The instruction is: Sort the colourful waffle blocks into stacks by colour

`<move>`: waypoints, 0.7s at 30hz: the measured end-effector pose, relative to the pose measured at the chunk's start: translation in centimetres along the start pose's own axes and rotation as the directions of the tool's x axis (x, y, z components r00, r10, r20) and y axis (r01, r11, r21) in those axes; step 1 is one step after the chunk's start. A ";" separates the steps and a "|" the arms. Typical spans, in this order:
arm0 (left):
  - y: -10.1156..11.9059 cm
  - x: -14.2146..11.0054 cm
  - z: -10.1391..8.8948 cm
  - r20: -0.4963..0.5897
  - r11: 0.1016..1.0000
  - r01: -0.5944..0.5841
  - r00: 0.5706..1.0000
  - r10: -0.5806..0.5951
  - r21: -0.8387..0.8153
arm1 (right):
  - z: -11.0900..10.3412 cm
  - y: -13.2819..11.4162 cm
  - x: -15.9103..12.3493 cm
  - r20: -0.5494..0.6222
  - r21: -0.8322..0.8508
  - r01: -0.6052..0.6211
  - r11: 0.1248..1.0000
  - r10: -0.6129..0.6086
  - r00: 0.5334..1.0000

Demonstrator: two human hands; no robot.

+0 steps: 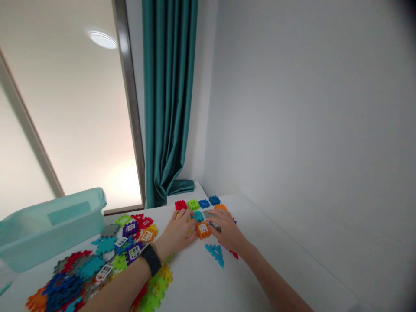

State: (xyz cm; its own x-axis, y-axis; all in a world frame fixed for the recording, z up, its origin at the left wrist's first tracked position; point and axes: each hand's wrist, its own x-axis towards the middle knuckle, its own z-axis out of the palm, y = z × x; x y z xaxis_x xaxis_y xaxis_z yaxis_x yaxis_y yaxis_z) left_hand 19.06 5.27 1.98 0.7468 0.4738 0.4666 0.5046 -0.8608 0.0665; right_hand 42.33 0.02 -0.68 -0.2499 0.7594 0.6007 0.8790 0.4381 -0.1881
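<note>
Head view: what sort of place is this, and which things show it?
Probably an indoor play or craft corner, perhaps at home: a green curtain hangs by the wall, and colourful toy pieces lie on a white table beside a plastic tub.

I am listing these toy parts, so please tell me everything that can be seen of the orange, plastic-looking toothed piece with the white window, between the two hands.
The orange, plastic-looking squarish piece has toothed edges and a white window-like lattice at its middle. It appears to lie on the white table, lattice upward, between the left hand and the right hand, just nearer than a turquoise toothed piece. Whether either hand touches it, or it joins that piece, cannot be told.
</note>
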 end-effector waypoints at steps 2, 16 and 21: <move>-0.6 -0.9 -0.7 0.012 1.000 0.015 1.000 -0.015 0.011 | 0.1 -1.2 0.8 0.010 0.017 0.027 0.999 -0.027 1.000; -5.1 -9.2 -6.5 0.070 0.980 0.169 0.982 -0.177 0.108 | 4.5 -10.0 5.4 0.074 0.143 0.172 0.975 -0.184 0.980; -5.8 -11.8 -8.4 0.101 0.967 0.230 0.965 -0.241 0.110 | 5.3 -13.0 6.3 0.122 0.211 0.183 0.960 -0.211 0.970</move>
State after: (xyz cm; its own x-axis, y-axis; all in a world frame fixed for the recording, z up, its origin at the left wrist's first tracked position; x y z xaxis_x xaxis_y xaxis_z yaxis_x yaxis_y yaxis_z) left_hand 3.74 3.09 3.51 0.6428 0.6836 0.3457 0.7074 -0.7028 0.0744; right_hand 27.20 1.72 1.44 -0.4776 0.7027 0.5274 0.7130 0.6607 -0.2346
